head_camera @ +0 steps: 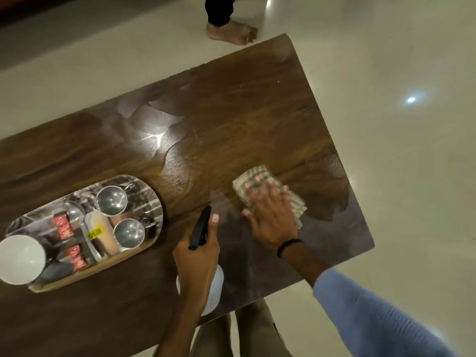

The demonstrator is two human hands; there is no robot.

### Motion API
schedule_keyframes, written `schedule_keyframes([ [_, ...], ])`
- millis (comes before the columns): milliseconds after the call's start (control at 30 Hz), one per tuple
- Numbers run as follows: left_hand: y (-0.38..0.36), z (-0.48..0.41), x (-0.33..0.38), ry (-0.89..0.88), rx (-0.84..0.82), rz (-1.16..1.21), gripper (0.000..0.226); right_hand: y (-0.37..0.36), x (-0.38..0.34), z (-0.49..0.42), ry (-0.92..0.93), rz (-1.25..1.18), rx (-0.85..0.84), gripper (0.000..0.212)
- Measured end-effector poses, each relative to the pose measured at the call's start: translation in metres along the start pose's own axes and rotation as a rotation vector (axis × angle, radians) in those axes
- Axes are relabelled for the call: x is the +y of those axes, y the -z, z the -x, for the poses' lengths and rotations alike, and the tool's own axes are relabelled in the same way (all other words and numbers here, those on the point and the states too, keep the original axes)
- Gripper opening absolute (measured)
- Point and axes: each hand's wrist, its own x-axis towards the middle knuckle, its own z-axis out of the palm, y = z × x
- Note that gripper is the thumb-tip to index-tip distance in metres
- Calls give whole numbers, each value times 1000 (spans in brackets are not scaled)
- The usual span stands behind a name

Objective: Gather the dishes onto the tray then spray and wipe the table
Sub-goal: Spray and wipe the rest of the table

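My right hand lies flat, fingers spread, pressing a checked cloth onto the dark wooden table near its right end. My left hand grips a spray bottle with a white body and a black trigger head, held just left of the cloth. On the left an oval tray carries two steel cups, a white bowl, red packets and a flat container. Wet streaks shine on the tabletop.
A pale tiled floor surrounds the table. Another person's bare foot stands on the floor beyond the far table edge. My own legs show below the near edge.
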Motion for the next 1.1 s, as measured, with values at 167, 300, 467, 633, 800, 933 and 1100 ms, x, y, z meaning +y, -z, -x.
schedule_keyframes([
  [167,16,10,-18,-51,9,25,19,9,-21,-78,-301,12,106,66],
  [300,31,9,-39,-43,63,65,43,-14,-81,-55,31,24,23,65],
  [467,54,15,-56,2,43,102,51,-32,-63,52,233,54,-50,60],
  [633,68,26,-74,36,44,127,44,-12,-43,-2,-170,47,48,62],
  [800,78,34,-89,17,21,106,49,-36,-119,13,-96,-49,10,64],
  [933,88,39,-90,-3,22,89,48,-60,-137,139,165,-65,-181,60],
  [1100,99,36,-99,-22,-20,80,44,-49,-57,159,74,40,-123,57],
])
